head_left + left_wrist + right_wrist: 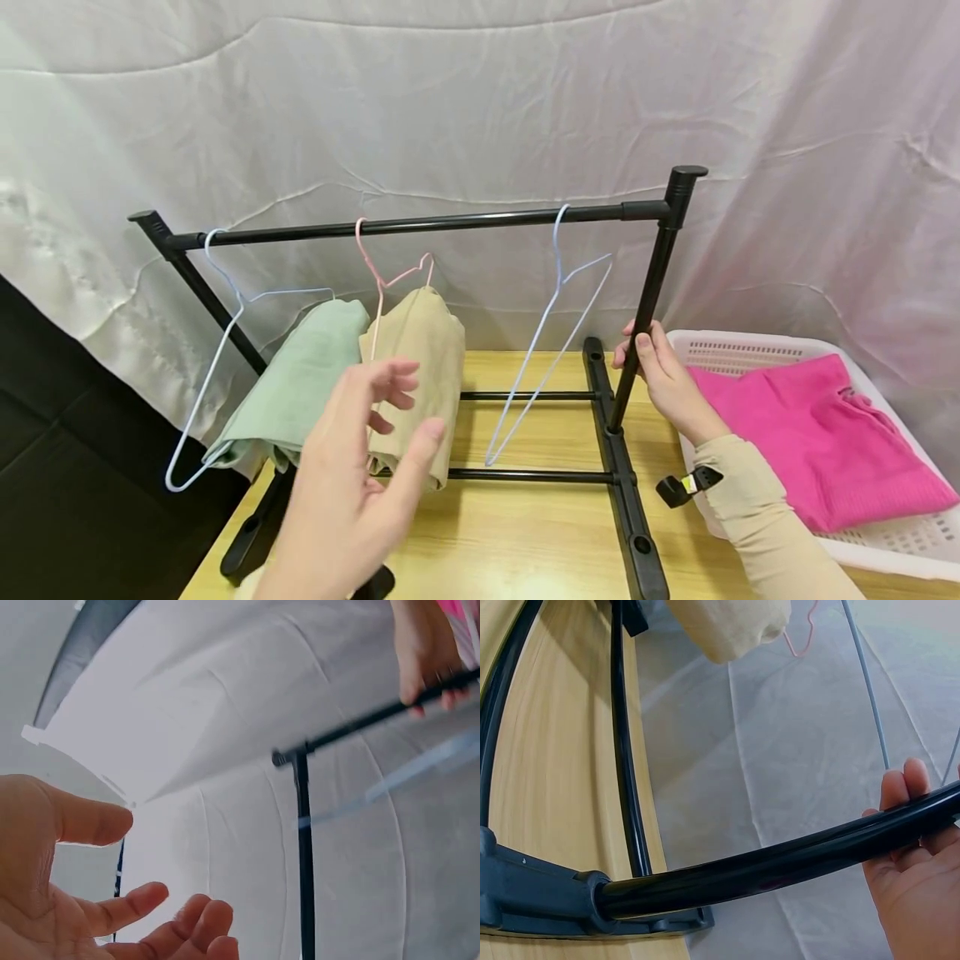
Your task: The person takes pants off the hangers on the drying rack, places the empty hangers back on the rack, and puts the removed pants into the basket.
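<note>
Right grip [671, 383] clamped round the right post [653, 287] of the black tubular rack [465, 222] on the pale wooden bench [540, 533], left grip [348, 471] spread apart by the folded beige cloth [431, 358]: brace firmly against wobble!

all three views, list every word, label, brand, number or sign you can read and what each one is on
No readable text in any view.
Small yellow patch on the black wrist device: too small to tell whether it bears print.
No lettering can be made out on the black rack, green cloth, beige cloth, pink garment or white basket.
</note>
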### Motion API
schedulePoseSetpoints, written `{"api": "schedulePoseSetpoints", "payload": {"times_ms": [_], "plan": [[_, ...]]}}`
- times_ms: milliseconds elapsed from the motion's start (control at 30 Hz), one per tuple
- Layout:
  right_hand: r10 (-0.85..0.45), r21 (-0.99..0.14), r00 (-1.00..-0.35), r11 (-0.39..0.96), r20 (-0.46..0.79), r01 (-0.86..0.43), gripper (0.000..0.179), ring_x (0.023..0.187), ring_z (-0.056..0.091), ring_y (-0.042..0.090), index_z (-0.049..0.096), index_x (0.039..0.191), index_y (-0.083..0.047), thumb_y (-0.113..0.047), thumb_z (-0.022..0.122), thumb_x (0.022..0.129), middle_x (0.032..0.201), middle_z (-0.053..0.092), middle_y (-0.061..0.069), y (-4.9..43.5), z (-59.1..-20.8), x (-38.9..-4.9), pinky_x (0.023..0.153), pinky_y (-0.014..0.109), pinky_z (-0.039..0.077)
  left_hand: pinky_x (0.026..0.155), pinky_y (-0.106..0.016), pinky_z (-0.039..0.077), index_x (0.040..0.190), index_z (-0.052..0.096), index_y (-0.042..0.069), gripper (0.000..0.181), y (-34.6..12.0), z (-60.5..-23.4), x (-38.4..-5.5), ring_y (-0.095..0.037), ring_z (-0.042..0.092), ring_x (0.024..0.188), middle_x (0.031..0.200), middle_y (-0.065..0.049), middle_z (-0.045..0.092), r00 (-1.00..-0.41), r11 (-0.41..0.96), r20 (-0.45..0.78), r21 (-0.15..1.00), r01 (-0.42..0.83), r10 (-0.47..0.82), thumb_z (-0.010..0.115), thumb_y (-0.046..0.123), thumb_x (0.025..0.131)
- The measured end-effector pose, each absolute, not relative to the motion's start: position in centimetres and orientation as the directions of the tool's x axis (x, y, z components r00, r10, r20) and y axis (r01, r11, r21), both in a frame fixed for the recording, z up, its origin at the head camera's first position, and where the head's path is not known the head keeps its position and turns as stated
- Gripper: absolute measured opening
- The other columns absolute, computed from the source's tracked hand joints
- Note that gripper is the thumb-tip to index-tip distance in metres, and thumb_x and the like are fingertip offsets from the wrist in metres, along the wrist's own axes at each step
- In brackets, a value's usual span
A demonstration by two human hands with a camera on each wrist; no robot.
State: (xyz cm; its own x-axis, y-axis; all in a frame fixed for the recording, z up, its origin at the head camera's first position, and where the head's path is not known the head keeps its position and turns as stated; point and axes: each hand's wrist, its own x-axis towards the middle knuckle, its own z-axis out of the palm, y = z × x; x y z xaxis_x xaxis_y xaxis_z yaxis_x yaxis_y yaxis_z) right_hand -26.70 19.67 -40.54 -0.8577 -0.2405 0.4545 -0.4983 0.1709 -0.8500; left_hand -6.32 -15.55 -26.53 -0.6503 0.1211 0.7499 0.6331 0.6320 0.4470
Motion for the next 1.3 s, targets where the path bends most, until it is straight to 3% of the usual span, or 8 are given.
{"api": "schedulePoseSetpoints", "payload": {"times_ms": [300,600,700,900,1033,1133,1300], "plan": [[-0.227,-0.846,-0.849,0.147,0.476,-0.513,0.023,0.094,0.066,0.016,0.043,0.129,-0.021,-0.03,0.024,0.119,0.097,0.062,0.011,19.5,-40.8,-26.8,0.092,0.015,0.055,0.076,-0.023,0.053,0.151,0.053,0.022,0.048,-20.1,-26.1,-10.1,-0.012,0.061,0.102,0.125,-0.004,0.064,-0.825,0.699,0.565,0.578,0.42,0.029,0.069,0.023,0.106],[-0.246,-0.857,-0.852,0.125,0.461,-0.5,0.024,0.096,0.066,0.015,0.042,0.13,-0.021,-0.031,0.024,0.119,0.1,0.061,0.009,19.3,-41.0,-26.8,0.094,0.015,0.054,0.08,-0.032,0.055,0.151,0.05,0.008,0.052,-22.9,-28.3,-13.9,-0.032,0.065,0.109,0.126,-0.018,0.061,-0.895,0.762,0.446,0.577,0.294,0.008,0.067,0.029,0.107],[-0.237,-0.854,-0.852,0.128,0.468,-0.504,0.024,0.095,0.065,0.013,0.042,0.129,-0.021,-0.031,0.024,0.119,0.099,0.061,0.008,19.5,-40.9,-26.8,0.094,0.014,0.054,0.082,-0.034,0.056,0.15,0.05,0.003,0.052,-23.3,-29.2,-15.0,-0.032,0.067,0.11,0.123,-0.019,0.065,-0.919,0.749,0.394,0.603,0.275,0.02,0.067,0.027,0.107],[-0.246,-0.852,-0.851,0.14,0.463,-0.504,0.023,0.097,0.065,0.013,0.042,0.13,-0.02,-0.031,0.024,0.119,0.1,0.062,0.009,19.6,-40.7,-26.5,0.095,0.015,0.054,0.077,-0.024,0.051,0.143,0.056,0.002,0.038,-23.9,-30.8,-16.6,-0.027,0.069,0.106,0.114,-0.015,0.073,-0.948,0.672,0.315,0.691,0.265,0.05,0.064,0.011,0.107],[-0.244,-0.852,-0.849,0.13,0.469,-0.508,0.023,0.096,0.065,0.016,0.042,0.13,-0.02,-0.03,0.024,0.119,0.101,0.061,0.011,19.5,-40.7,-26.5,0.094,0.016,0.054,0.071,-0.023,0.051,0.135,0.059,0.002,0.027,-23.9,-31.3,-16.9,-0.018,0.066,0.09,0.103,-0.016,0.071,-0.955,0.583,0.294,0.769,0.261,0.039,0.059,0.006,0.109],[-0.234,-0.848,-0.844,0.117,0.482,-0.517,0.023,0.095,0.065,0.018,0.043,0.129,-0.02,-0.029,0.024,0.119,0.099,0.062,0.011,19.4,-40.9,-26.7,0.093,0.016,0.055,0.059,-0.024,0.049,0.133,0.055,-0.001,0.022,-23.9,-31.4,-17.1,-0.013,0.058,0.07,0.087,-0.013,0.064,-0.968,0.476,0.251,0.848,0.232,0.023,0.052,0.004,0.112],[-0.212,-0.843,-0.842,0.116,0.495,-0.525,0.023,0.093,0.065,0.018,0.045,0.129,-0.02,-0.029,0.025,0.119,0.097,0.062,0.012,19.3,-41.0,-26.9,0.092,0.016,0.055,0.042,-0.021,0.029,0.132,0.047,0.002,0.022,-23.7,-31.4,-17.2,-0.008,0.032,0.048,0.066,0.002,0.038,-0.995,0.25,0.104,0.963,0.1,-0.003,0.038,0.017,0.118]]}}
